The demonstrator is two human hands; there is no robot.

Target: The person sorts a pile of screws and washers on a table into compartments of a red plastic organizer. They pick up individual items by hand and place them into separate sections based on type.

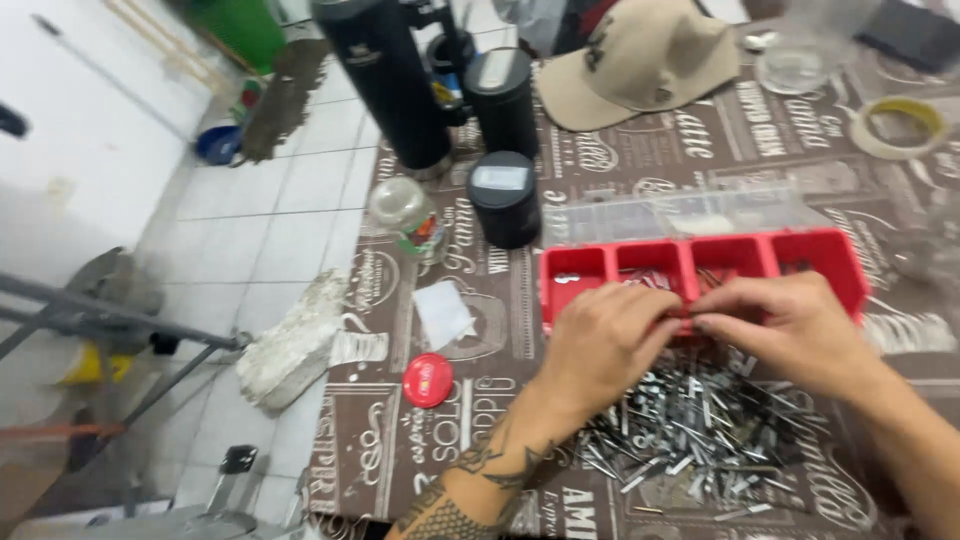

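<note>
Over screw pile (690, 425): left hand (600, 340), right hand (790, 330), fingers pinched together; red tray (600, 265), four compartments.

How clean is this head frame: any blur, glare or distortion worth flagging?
Head view: overall soft with motion blur, both hands, left hand and right hand, smeared; metal pieces glint but stay readable; white wall at left looks overexposed; edges bend slightly, like a wide lens.

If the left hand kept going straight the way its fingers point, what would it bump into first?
The left hand points right, at the right hand's fingertips, which it almost touches over the red tray. Probably those fingers first.
</note>
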